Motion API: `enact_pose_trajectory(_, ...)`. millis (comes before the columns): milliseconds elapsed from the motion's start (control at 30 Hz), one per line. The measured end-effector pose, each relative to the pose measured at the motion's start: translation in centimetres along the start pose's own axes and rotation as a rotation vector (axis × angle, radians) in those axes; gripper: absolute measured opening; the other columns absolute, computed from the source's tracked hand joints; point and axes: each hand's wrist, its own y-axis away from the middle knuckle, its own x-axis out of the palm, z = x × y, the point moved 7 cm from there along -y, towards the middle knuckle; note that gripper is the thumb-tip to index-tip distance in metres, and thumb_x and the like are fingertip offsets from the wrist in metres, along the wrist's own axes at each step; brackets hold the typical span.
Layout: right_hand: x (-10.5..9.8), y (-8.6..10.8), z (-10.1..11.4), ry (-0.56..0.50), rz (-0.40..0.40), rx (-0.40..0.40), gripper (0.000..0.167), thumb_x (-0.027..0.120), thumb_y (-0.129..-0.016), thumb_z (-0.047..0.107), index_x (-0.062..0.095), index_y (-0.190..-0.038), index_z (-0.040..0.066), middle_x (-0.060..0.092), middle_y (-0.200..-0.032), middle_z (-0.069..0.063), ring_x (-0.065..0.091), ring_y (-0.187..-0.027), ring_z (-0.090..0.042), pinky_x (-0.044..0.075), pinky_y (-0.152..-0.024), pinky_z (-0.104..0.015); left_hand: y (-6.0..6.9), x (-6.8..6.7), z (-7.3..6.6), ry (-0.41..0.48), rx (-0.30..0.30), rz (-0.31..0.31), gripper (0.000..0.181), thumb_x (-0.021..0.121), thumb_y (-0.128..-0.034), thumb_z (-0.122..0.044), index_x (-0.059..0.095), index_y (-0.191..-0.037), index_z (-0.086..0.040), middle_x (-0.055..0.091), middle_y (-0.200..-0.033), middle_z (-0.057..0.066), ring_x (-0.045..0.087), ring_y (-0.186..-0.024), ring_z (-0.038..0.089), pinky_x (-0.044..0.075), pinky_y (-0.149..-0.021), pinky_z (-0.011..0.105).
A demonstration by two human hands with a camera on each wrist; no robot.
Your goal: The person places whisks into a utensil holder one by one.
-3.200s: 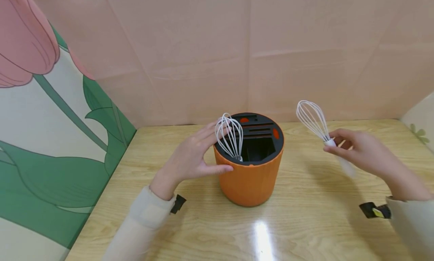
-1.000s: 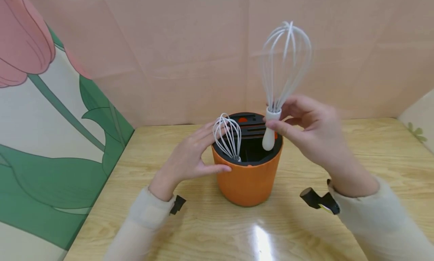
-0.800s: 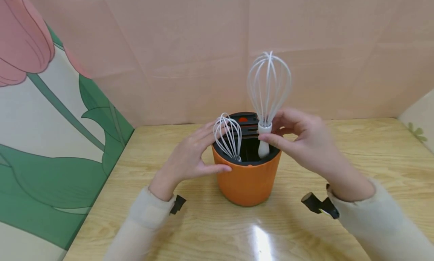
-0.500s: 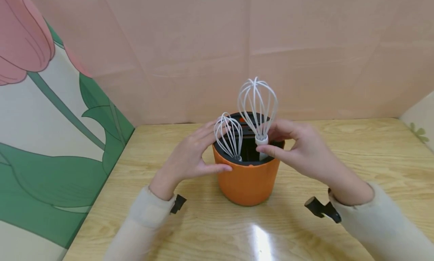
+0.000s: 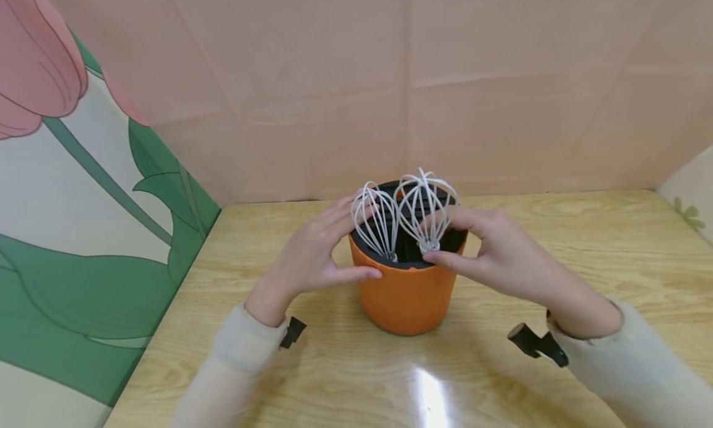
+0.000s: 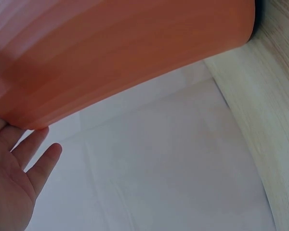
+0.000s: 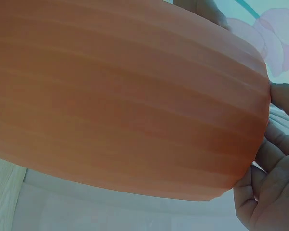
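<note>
An orange utensil holder (image 5: pixel 408 298) with a black slotted top stands on the table. One white whisk (image 5: pixel 376 225) leans in its left side, wires up. My left hand (image 5: pixel 312 252) rests against the holder's left rim, thumb at the front and fingers nearly straight along the side; the left wrist view shows its fingertips (image 6: pixel 52 150) spread by the orange wall. My right hand (image 5: pixel 492 248) pinches a second, whiter whisk (image 5: pixel 424 208) at the base of its wires, over the large front opening. That whisk's handle is hidden inside the holder. In the right wrist view the holder's wall fills most of the picture.
The wooden table (image 5: pixel 334 366) reaches back to a pinkish backdrop (image 5: pixel 312 94) close behind the holder. At the left stands a panel (image 5: pixel 83 279) with a printed tulip. Black wrist mounts (image 5: pixel 537 343) sit at both cuffs.
My right hand has brought its whisk from the right, turned it wires up over the holder, and lowered its handle into the front opening. The left hand and the first whisk have stayed in place.
</note>
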Motion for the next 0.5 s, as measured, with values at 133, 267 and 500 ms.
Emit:
enact_pose_trajectory(133, 0.12, -0.01, -0.04, -0.001, 0.028, 0.013, 0.036, 0.081, -0.08, 0.004, 0.068, -0.112, 0.015, 0.075, -0.101, 0.008, 0.065, -0.092, -0.001, 0.048, -0.083, -0.009, -0.02, -0.04, -0.03, -0.002, 0.002, -0.001, 0.089, 0.051, -0.0861, -0.075, 0.049, -0.147, -0.01, 0.04, -0.158, 0.011, 0.038, -0.147, 0.027, 0.033, -0.121, 0.043)
enact_pose_trajectory(267, 0.12, -0.06, -0.23, -0.062, 0.063, 0.056, 0.051, 0.08, -0.082, 0.006, 0.059, -0.128, 0.016, 0.075, -0.109, 0.002, 0.067, -0.103, -0.004, 0.045, -0.09, -0.008, -0.11, -0.1, 0.0, 0.0, 0.0, -0.001, 0.09, 0.049, -0.086, -0.076, 0.049, -0.147, -0.01, 0.039, -0.158, 0.011, 0.039, -0.146, 0.028, 0.033, -0.121, 0.043)
enact_pose_trajectory(500, -0.23, 0.39, 0.0, -0.091, 0.069, -0.028, 0.062, 0.079, -0.081, 0.001, 0.054, -0.137, 0.014, 0.071, -0.109, 0.009, 0.063, -0.104, -0.003, 0.04, -0.1, -0.008, -0.17, 0.01, 0.2, 0.016, -0.017, 0.036, 0.092, 0.047, -0.0863, -0.075, 0.042, -0.152, -0.01, 0.034, -0.161, 0.009, 0.034, -0.149, 0.026, 0.032, -0.121, 0.044)
